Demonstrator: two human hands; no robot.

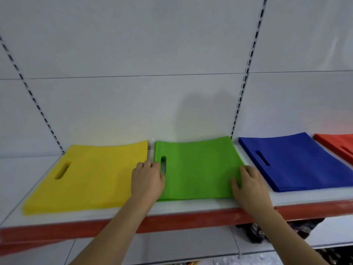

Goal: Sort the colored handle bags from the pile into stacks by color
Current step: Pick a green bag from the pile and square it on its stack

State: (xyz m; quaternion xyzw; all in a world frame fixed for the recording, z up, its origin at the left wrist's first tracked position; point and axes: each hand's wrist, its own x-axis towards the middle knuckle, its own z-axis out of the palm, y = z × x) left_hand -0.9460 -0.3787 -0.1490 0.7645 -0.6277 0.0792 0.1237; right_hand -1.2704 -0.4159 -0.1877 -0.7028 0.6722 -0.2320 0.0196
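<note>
Both hands lie with relaxed, lightly spread fingers, holding nothing: the left hand (148, 180) presses the green stack's (196, 169) left edge by its oval handle slot, the right hand (250, 186) its near right corner. 4 flat, matte fabric stacks line the smooth white shelf (191, 208): yellow (91, 176), green, blue (298, 161), red (340, 146) far right.
</note>
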